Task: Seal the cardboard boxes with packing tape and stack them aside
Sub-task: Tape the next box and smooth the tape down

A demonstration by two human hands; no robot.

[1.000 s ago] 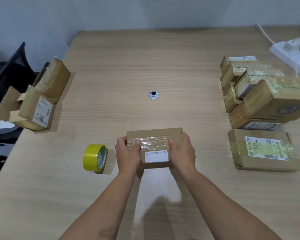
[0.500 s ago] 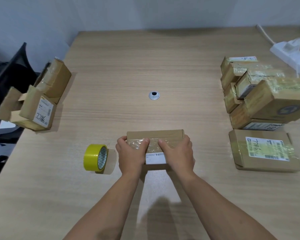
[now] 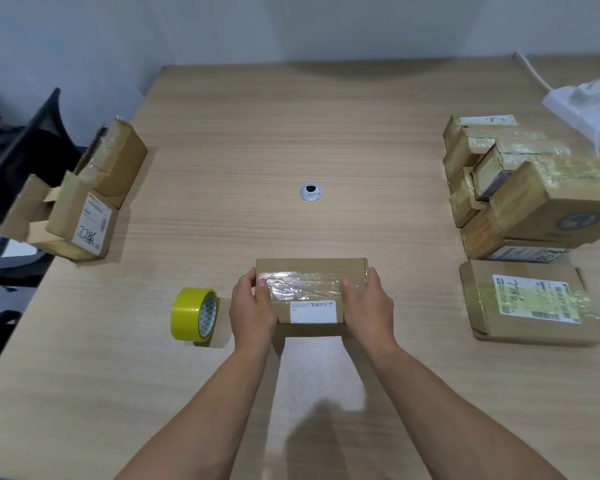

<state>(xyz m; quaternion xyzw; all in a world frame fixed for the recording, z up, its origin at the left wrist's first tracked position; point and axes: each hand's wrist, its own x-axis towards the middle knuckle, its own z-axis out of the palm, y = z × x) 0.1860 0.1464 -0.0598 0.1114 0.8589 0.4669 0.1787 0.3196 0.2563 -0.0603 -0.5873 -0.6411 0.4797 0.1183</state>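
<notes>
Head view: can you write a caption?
Left hand and right hand grip a taped box beside a yellow tape roll.

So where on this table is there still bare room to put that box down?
Bare wood runs beyond the held box, around the round grommet, between the left pile of boxes and the right stack. The right edge is crowded: stack, flat box, power strip.

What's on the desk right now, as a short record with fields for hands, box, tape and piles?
left hand: grips left end of small brown cardboard box, thumb on its taped top
right hand: grips its right end
tape: yellow packing-tape roll, on edge left of the box, untouched
right pile: taped brown boxes, stacked
left pile: brown boxes, one with open flaps
</notes>
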